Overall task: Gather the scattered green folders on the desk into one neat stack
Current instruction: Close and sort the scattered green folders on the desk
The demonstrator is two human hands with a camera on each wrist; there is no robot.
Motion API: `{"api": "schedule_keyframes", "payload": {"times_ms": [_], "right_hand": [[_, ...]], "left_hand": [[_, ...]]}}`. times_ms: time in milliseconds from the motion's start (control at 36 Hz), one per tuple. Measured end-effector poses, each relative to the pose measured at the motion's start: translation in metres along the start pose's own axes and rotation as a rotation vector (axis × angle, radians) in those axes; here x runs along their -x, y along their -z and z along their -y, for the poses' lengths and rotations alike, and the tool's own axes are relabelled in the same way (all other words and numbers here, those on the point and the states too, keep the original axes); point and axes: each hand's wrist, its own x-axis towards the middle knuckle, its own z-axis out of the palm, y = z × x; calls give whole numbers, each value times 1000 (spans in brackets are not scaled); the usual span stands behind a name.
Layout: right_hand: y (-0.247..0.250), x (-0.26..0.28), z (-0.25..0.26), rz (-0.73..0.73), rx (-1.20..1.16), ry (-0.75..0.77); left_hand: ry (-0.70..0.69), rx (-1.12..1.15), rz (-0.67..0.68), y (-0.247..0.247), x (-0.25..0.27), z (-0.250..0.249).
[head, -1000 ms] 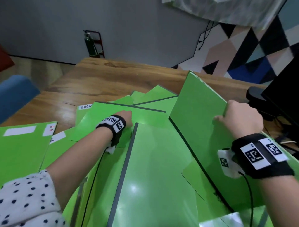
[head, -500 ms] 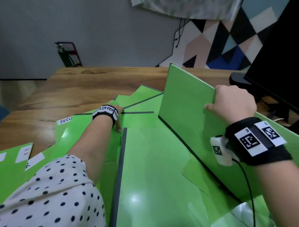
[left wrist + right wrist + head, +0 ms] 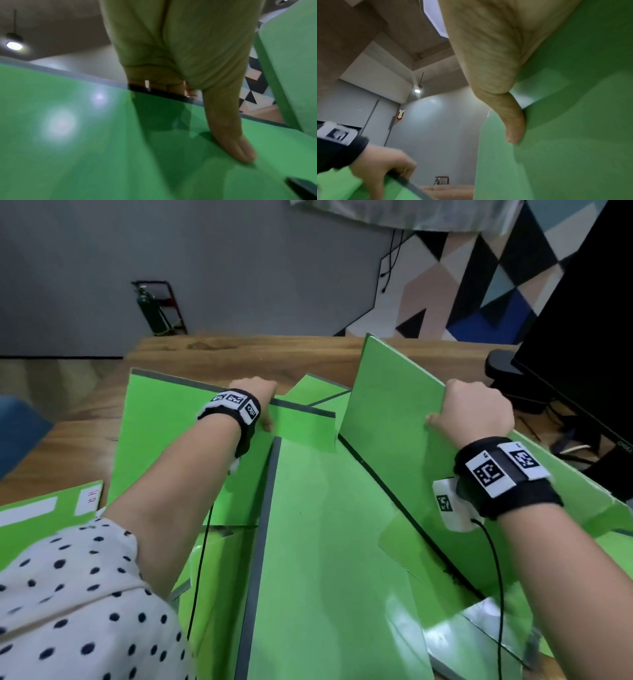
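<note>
Head view: we are working in the middle of a fan of green folders, and two of them are in our hands. At ten o'clock from the frame's centre, the left folder (image 3: 178, 446) is tilting up off the pile, its grey spine along the far edge; our left hand (image 3: 255, 402) is gripping that edge, fingers hooked over the back and thumb (image 3: 240, 148) pressing flat on the near face, as the left wrist view is showing. At two o'clock, the right folder (image 3: 387, 419) is standing steeply on its lower edge; our right hand (image 3: 474, 414) is closing over its top edge in a curled grip, thumb (image 3: 513, 124) lying against the inner face. Between them, at six o'clock, a flat folder (image 3: 325, 559) is lying on the heap, and more are spreading beneath and to nine o'clock, where a labelled folder (image 3: 41, 511) is resting. All of it is sitting on the wooden desk (image 3: 239, 354), with a black monitor (image 3: 589, 337) at three o'clock.

To do this step well, we judge, we should be swinging both raised folders inward over the flat one, spines matching, keeping lower edges in contact with the pile so nothing slides. We should be watching the monitor's base and cables near the right folder's back.
</note>
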Motion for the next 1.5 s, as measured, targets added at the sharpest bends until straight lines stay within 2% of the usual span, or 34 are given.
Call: {"api": "schedule_keyframes", "payload": {"times_ms": [83,222,333,444,528,639,722,806,972,1194,1306,1361,1417,1500], "right_hand": [[1,7,6,-13,4,25],[2,14,13,-8,-11,59],[5,13,12,34,-38,54],[10,8,4,71,-78,23],[15,7,-3,91,-88,6],[24,5,-16,81,-113,-44],[34,1,-28,38,-129,-72],[46,-6,-38,-19,-142,-87],[70,-9,-44,-94,-216,-65],[82,9,-38,-126,-392,-76],[76,14,-36,-46,-674,-102],[59,12,-38,-13,-956,-165],[31,13,-40,114,-1162,-221],[-15,28,-41,278,-1236,-323]], "left_hand": [[-23,-85,-32,25,19,-9],[33,-162,-145,67,48,-25],[68,-119,-301,98,68,-32],[40,-55,-446,123,88,-33],[29,56,-568,133,103,-28],[100,439,-641,136,122,-13],[224,770,-535,106,132,-2],[357,998,-342,50,140,-1],[525,1054,-8,-60,174,-23],[660,1118,171,-108,201,-35],[710,1152,183,-116,211,-41],[721,1168,204,-116,217,-45],[728,1171,254,-117,223,-47],[751,1154,336,-119,229,-49]]}}
